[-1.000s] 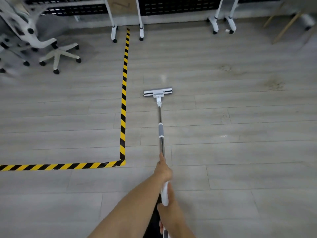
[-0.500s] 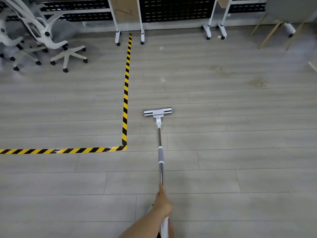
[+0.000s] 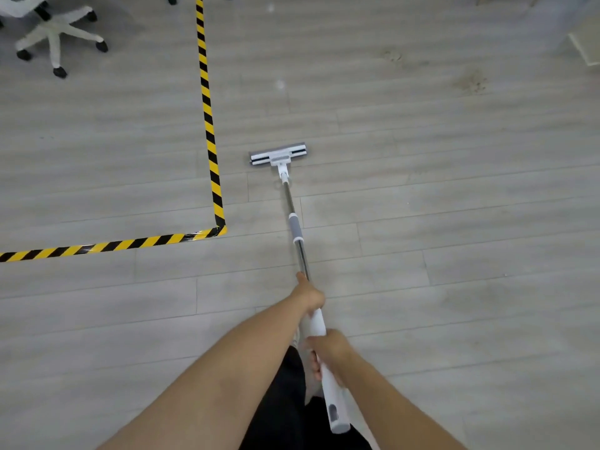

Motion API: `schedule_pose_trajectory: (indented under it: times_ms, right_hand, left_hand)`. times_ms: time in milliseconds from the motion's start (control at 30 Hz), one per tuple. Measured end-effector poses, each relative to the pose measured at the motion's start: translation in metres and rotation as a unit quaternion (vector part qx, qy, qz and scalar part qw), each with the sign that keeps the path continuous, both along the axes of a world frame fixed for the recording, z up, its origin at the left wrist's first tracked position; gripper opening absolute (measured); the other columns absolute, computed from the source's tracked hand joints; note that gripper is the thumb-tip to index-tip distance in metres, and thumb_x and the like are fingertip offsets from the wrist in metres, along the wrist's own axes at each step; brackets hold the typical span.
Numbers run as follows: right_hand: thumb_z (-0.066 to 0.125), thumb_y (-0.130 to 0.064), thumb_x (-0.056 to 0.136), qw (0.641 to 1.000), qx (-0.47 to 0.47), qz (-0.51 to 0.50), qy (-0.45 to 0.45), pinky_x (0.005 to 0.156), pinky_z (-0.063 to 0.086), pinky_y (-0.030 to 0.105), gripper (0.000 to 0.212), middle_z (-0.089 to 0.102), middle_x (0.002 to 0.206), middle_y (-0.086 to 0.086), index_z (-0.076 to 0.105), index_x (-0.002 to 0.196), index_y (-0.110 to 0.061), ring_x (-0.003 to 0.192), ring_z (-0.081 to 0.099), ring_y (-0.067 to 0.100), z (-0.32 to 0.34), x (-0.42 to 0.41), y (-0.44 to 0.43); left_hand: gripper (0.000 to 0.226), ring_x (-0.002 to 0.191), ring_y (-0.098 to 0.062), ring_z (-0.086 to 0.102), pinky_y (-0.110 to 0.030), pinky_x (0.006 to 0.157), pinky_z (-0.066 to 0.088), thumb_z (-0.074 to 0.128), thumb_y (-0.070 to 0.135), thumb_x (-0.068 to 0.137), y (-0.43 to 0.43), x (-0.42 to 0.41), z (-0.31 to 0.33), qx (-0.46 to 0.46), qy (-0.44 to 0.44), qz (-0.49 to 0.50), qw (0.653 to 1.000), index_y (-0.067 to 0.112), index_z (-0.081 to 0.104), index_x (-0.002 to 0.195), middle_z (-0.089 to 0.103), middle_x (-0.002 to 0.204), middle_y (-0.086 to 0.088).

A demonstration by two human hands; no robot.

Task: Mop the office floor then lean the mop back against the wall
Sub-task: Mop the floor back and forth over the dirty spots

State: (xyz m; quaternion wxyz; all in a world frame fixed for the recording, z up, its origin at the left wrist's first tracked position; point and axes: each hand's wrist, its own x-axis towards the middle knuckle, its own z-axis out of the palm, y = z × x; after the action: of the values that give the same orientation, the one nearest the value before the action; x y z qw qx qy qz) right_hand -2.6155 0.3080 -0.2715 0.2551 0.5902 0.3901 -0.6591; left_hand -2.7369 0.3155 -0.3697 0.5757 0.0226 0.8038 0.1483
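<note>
A flat mop with a white and grey head [image 3: 278, 154] lies on the grey plank floor [image 3: 454, 222], just right of the striped tape. Its metal pole [image 3: 297, 228] runs back toward me to a white handle. My left hand [image 3: 310, 295] grips the pole where metal meets the white handle. My right hand [image 3: 328, 350] grips the white handle lower down, close to my body. Both arms reach forward over my dark trousers.
Yellow and black hazard tape [image 3: 207, 125] forms a corner on the floor at the left. A white office chair base [image 3: 55, 37] on castors stands at the far left. Dirty smudges [image 3: 470, 82] mark the floor at the far right. A pale object [image 3: 584, 40] sits at the right edge.
The mop head has been drawn back toward me along the tape line. The view has tilted down, and both my hands and forearms are in sight again.
</note>
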Motion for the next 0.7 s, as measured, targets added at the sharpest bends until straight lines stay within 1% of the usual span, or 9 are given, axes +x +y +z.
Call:
schedule_pose_trajectory:
  times_ms: [167, 233, 333, 400, 467, 533, 600, 633, 700]
  right_hand:
    - [0.058, -0.006, 0.089, 1.0, 0.003, -0.006, -0.016, 0.042, 0.044, 0.024, 0.005, 0.053, 0.058, 0.007, 0.059, 0.09, -0.002, 0.039, 0.047, 0.015, -0.005, 0.002, -0.003]
    - [0.057, -0.005, 0.088, 0.999, 0.014, 0.006, -0.029, 0.042, 0.043, 0.023, 0.005, 0.053, 0.058, 0.008, 0.059, 0.09, -0.001, 0.037, 0.046, 0.015, -0.007, 0.0, -0.005]
    - [0.056, -0.002, 0.085, 0.997, 0.059, 0.037, -0.039, 0.039, 0.042, 0.022, 0.015, 0.053, 0.057, 0.009, 0.061, 0.099, 0.002, 0.032, 0.045, 0.015, -0.01, -0.002, -0.002]
    - [0.053, -0.001, 0.083, 0.994, 0.091, 0.056, -0.024, 0.037, 0.041, 0.021, 0.016, 0.053, 0.055, 0.008, 0.06, 0.097, 0.0, 0.029, 0.045, 0.015, -0.007, -0.001, 0.001]
    - [0.051, -0.001, 0.081, 0.992, 0.113, 0.056, 0.001, 0.041, 0.042, 0.025, 0.014, 0.053, 0.055, 0.009, 0.058, 0.094, 0.0, 0.031, 0.046, 0.017, -0.001, 0.001, 0.008]
    - [0.053, -0.001, 0.08, 0.988, 0.137, 0.063, 0.011, 0.047, 0.045, 0.03, 0.017, 0.056, 0.061, 0.011, 0.059, 0.096, 0.002, 0.037, 0.049, 0.018, 0.006, 0.001, 0.02]
    - [0.055, -0.002, 0.081, 0.984, 0.157, 0.079, 0.014, 0.047, 0.047, 0.031, 0.016, 0.059, 0.064, 0.011, 0.057, 0.096, 0.001, 0.039, 0.051, 0.018, 0.019, -0.001, 0.036]
    - [0.054, -0.002, 0.081, 0.982, 0.166, 0.084, 0.016, 0.047, 0.046, 0.03, 0.015, 0.06, 0.06, 0.011, 0.057, 0.096, 0.002, 0.038, 0.051, 0.018, 0.026, -0.002, 0.045]
    - [0.053, -0.002, 0.081, 0.981, 0.177, 0.08, 0.02, 0.047, 0.046, 0.029, 0.019, 0.059, 0.055, 0.011, 0.057, 0.099, 0.003, 0.035, 0.05, 0.019, 0.04, -0.004, 0.061]
  left_hand:
    - [0.097, 0.112, -0.033, 0.06, -0.039, 0.094, 0.055, 0.055, 0.008, 0.09, -0.004, 0.005, -0.004, -0.011, 0.0, -0.002, 1.0, 0.02, -0.014, 0.158, 0.052, 0.135, -0.019]
    - [0.091, 0.111, -0.033, 0.06, -0.039, 0.092, 0.055, 0.054, 0.009, 0.089, -0.006, 0.008, -0.006, -0.014, 0.003, 0.013, 1.0, 0.018, -0.005, 0.158, 0.054, 0.132, -0.018]
    - [0.064, 0.111, -0.034, 0.06, -0.038, 0.087, 0.055, 0.056, 0.007, 0.088, -0.002, 0.01, -0.009, 0.0, -0.004, 0.077, 0.997, 0.008, 0.025, 0.145, 0.055, 0.126, -0.018]
    - [0.053, 0.101, -0.034, 0.063, -0.038, 0.079, 0.055, 0.057, 0.002, 0.084, 0.004, 0.012, -0.009, 0.015, -0.02, 0.154, 0.988, 0.003, 0.038, 0.133, 0.057, 0.119, -0.019]
    - [0.05, 0.082, -0.029, 0.062, -0.039, 0.074, 0.057, 0.056, -0.001, 0.078, 0.011, 0.016, -0.007, 0.051, -0.033, 0.238, 0.969, 0.001, 0.046, 0.127, 0.061, 0.115, -0.017]
    - [0.043, 0.073, -0.023, 0.06, -0.039, 0.073, 0.061, 0.057, -0.004, 0.082, 0.023, 0.016, 0.0, 0.085, -0.041, 0.29, 0.952, 0.0, 0.052, 0.124, 0.063, 0.12, -0.014]
    - [0.036, 0.075, -0.024, 0.06, -0.034, 0.064, 0.061, 0.056, -0.007, 0.087, 0.038, 0.015, 0.012, 0.109, -0.052, 0.312, 0.942, -0.003, 0.057, 0.123, 0.062, 0.122, -0.012]
    - [0.035, 0.076, -0.025, 0.061, -0.033, 0.06, 0.06, 0.055, -0.009, 0.088, 0.046, 0.013, 0.019, 0.119, -0.057, 0.317, 0.939, -0.005, 0.059, 0.122, 0.062, 0.124, -0.012]
    - [0.035, 0.076, -0.024, 0.061, -0.033, 0.058, 0.059, 0.05, -0.012, 0.088, 0.064, 0.008, 0.03, 0.129, -0.059, 0.32, 0.937, -0.006, 0.061, 0.121, 0.062, 0.126, -0.013]
